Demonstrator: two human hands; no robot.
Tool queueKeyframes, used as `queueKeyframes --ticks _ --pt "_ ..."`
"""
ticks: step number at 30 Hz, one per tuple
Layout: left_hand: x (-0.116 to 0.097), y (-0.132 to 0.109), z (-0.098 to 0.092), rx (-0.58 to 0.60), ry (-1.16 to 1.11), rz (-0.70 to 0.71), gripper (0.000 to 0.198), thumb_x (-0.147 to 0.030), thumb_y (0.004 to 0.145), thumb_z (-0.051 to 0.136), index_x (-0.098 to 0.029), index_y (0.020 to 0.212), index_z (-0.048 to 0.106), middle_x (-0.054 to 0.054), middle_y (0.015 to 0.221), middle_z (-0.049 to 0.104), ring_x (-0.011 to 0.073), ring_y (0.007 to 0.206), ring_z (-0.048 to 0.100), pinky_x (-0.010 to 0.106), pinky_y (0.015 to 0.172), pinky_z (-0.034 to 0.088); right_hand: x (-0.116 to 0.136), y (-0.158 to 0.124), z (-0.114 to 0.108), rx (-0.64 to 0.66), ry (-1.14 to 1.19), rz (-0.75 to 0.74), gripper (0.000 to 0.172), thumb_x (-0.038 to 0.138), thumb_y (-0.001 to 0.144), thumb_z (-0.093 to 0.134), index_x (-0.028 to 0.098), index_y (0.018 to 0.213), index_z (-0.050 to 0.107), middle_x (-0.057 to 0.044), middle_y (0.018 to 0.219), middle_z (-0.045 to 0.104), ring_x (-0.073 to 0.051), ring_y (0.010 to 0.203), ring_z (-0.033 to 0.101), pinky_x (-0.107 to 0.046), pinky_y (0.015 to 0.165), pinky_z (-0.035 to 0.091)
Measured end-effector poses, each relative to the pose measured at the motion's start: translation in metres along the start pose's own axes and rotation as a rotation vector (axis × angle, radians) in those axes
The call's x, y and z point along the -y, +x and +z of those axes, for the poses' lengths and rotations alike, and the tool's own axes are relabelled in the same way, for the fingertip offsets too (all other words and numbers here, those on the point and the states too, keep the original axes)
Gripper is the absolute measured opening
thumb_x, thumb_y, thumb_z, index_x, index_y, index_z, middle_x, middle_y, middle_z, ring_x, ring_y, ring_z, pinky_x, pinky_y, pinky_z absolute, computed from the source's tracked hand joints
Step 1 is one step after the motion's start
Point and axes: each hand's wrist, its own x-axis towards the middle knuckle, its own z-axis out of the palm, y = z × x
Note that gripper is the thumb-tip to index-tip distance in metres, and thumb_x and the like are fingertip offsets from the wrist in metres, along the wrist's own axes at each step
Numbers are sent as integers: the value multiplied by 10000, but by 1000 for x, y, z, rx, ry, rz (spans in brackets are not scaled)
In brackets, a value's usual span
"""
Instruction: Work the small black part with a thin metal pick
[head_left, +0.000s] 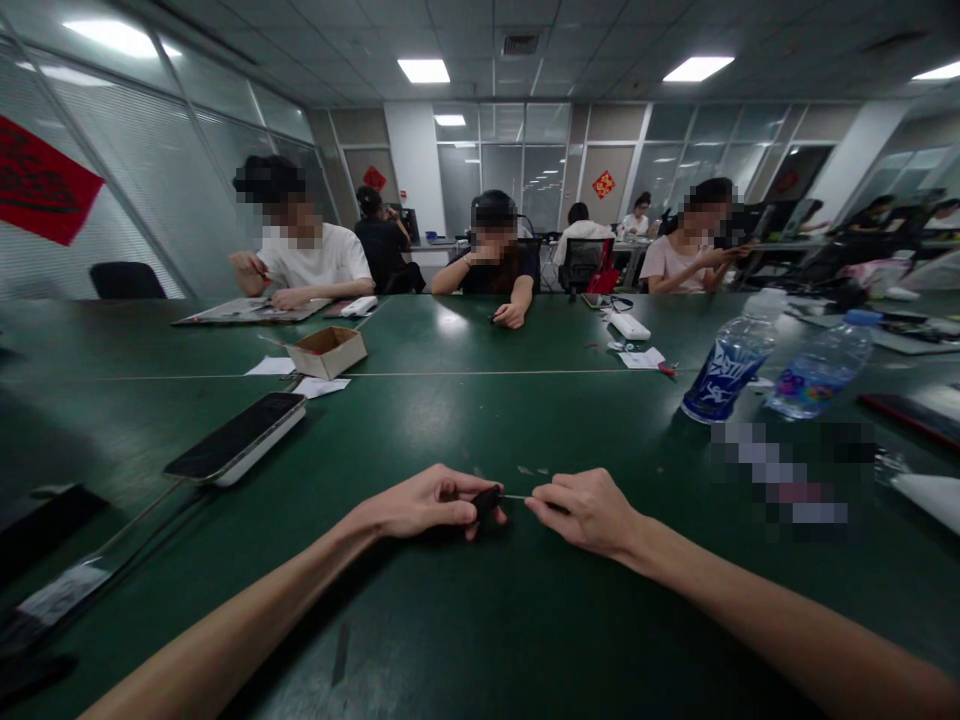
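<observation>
Fingers of the left hand (pixel 457 490) are clamped on a small black part (pixel 487 503). Fingers of the right hand (pixel 547 495) pinch a thin wire (pixel 516 497) sticking out of it, over the green worktop (pixel 450 420), near tiny bits (pixel 529 470).

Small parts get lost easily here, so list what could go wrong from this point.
The thin strand between the left hand and right hand looks very fine, so it might snap or slip from the pinch. The small black piece in the left hand could drop and be hard to spot on the dark green table. Tiny scraps just ahead of the hands could get mixed up with it.
</observation>
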Motion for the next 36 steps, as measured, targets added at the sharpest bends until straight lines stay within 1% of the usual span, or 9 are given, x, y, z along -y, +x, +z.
queueKeyframes --ticks 3,7,13,21,27,36 --pt "-3 0 2 28 -7 5 508 -525 820 542 -174 1186 573 110 1098 611 144 723 542 261 678 409 -5 0 0 15 38 -27 326 333 945 426 172 792 665 -2 606 572 -90 522 484 -219 504 296" --pt "-4 1 5 54 -44 25 526 -523 825 539 -154 1198 565 128 1115 604 146 727 534 271 697 402 -7 0 -1 17 114 -31 306 327 932 448 174 791 672 -1 619 588 -88 530 502 -208 513 321" --pt "-1 1 7 63 -96 30 564 -544 803 558 -158 1215 553 135 1127 596 153 746 536 281 717 400 -7 -1 -3 8 168 -49 285 325 927 460 172 808 669 -1 628 596 -93 535 513 -209 520 342" --pt "2 1 6 75 -105 43 615 -531 796 576 -169 1284 486 151 1158 581 158 767 535 285 729 394 -7 0 -4 -21 229 -67 265 309 918 484 162 799 669 1 635 603 -88 539 525 -200 529 368" --pt "5 1 5 64 -114 37 643 -521 786 595 -183 1315 451 153 1191 564 172 806 538 289 739 385 -7 1 -3 -25 232 -59 251 292 914 493 156 791 663 -6 638 599 -92 540 518 -207 524 354" --pt "0 2 4 80 -119 16 707 -552 754 617 -198 1334 427 147 1219 556 181 847 520 281 741 374 -7 -1 -3 -25 243 -54 268 300 919 478 153 764 640 4 618 555 -90 535 488 -217 525 330"
